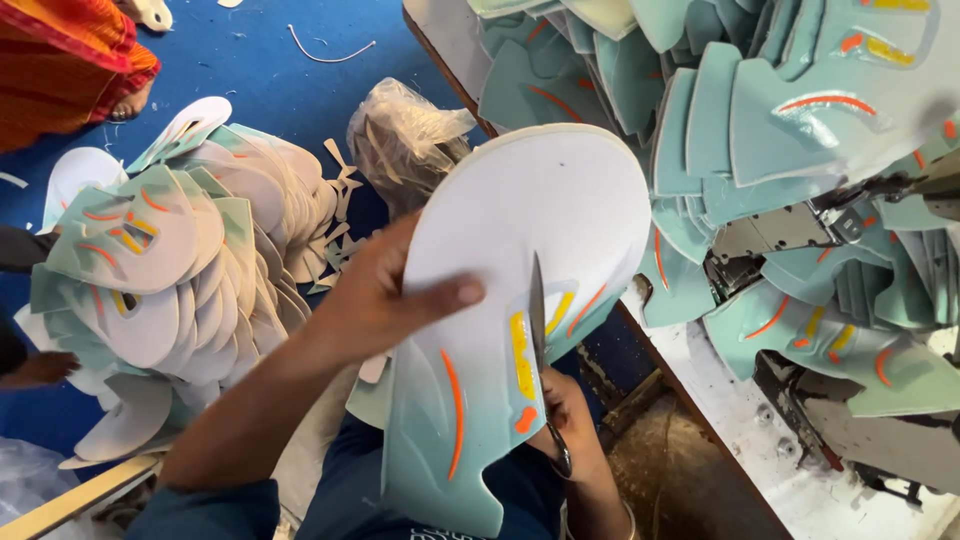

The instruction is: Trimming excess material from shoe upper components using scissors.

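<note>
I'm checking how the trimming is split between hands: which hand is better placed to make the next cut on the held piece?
Likely the right hand: it grips the scissors, blade against the piece, while the left hand only holds it.

Two hands are at work — the left hand (375, 300) and the right hand (562, 405) — and between them they hold one shoe piece (520, 300), white and pale green with orange and yellow marks, and one pair of scissors (540, 340). There are two heaps of the same cut pieces: one pile on the floor (170, 290) and one pile on the table (760, 140); each holds too many overlapping pieces to count exactly — dozens at least. One clear plastic bag (405, 135) lies beside the floor pile. One white table (750, 430) shows. One other person's foot (130, 100) sits at the top left, under one orange cloth (65, 60).
</note>
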